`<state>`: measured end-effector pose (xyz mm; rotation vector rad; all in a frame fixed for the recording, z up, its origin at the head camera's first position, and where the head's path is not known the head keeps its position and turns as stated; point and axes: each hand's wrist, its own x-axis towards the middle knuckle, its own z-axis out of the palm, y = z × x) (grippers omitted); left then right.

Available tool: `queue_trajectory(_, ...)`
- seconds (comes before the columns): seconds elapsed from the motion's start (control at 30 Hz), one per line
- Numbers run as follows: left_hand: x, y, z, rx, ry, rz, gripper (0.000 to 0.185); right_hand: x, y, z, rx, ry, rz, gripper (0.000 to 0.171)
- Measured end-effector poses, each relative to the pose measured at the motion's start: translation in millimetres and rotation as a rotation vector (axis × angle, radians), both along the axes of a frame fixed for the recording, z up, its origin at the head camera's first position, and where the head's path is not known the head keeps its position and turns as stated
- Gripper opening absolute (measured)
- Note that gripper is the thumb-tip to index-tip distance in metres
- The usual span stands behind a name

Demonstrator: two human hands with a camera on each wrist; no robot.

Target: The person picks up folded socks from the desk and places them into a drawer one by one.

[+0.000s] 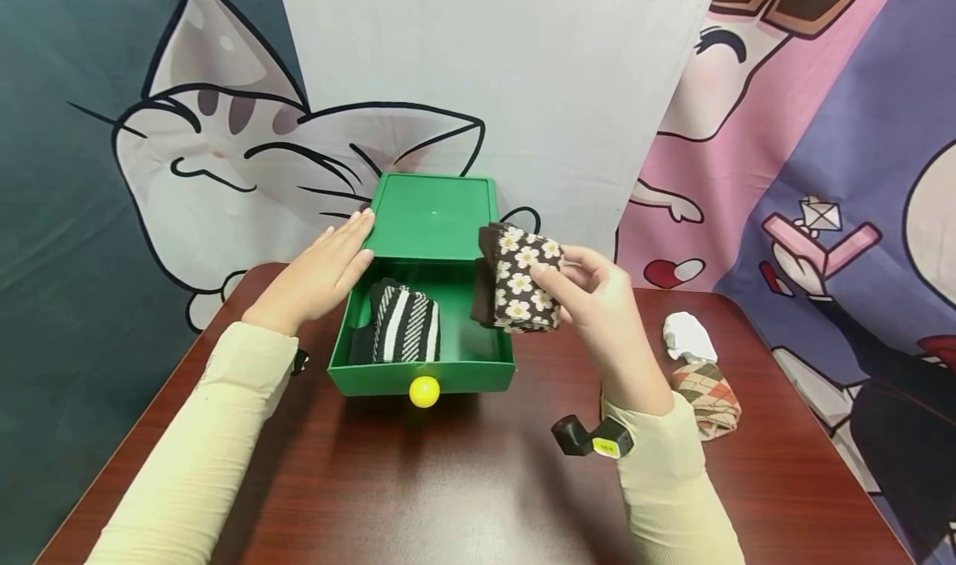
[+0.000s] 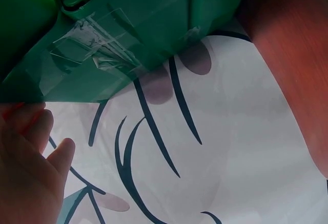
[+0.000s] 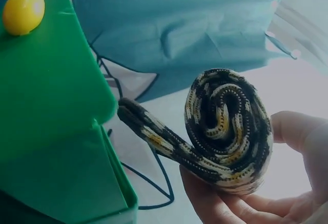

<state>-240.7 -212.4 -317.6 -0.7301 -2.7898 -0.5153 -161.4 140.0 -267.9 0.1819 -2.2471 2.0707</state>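
Observation:
My right hand (image 1: 601, 304) pinches a rolled pair of dark brown socks with white flowers (image 1: 525, 279) between thumb and fingers, above the right side of a pulled-out green drawer (image 1: 373, 380). In the right wrist view, the spiral end of the rolled socks (image 3: 225, 126) faces the camera, with a loose cuff pointing toward the drawer. Black-and-white striped socks (image 1: 407, 324) lie in the drawer's left half. Fingers straight, my left hand (image 1: 317, 275) touches the left side of the green box (image 1: 433, 216); the left wrist view has its fingertips by the box edge.
The drawer front carries a round yellow knob (image 1: 424, 392). A white bundled cloth item (image 1: 689, 337) and an argyle-patterned rolled fabric piece (image 1: 709, 399) lie on the brown table (image 1: 448, 482), right of my right forearm. A cartoon-printed curtain (image 1: 523, 67) hangs behind the box.

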Motion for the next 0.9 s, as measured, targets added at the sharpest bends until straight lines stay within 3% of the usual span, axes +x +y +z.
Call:
queue_trajectory(0.4, -0.4, 0, 0.2, 0.002, -0.002, 0.004, 0.060, -12.0, -31, 6.1, 0.410, 0.017, 0.044, 0.050)
queue_trajectory(0.6, 0.2, 0, 0.4, 0.007, -0.010, 0.001, 0.060, -12.2, -45, 9.4, 0.600, -0.001, 0.102, 0.055)
queue_trajectory(0.9, -0.4, 0, -1.2, 0.018, 0.000, -0.001, 0.060, -11.3, -67, 9.0, 0.877, 0.049, 0.145, 0.058)
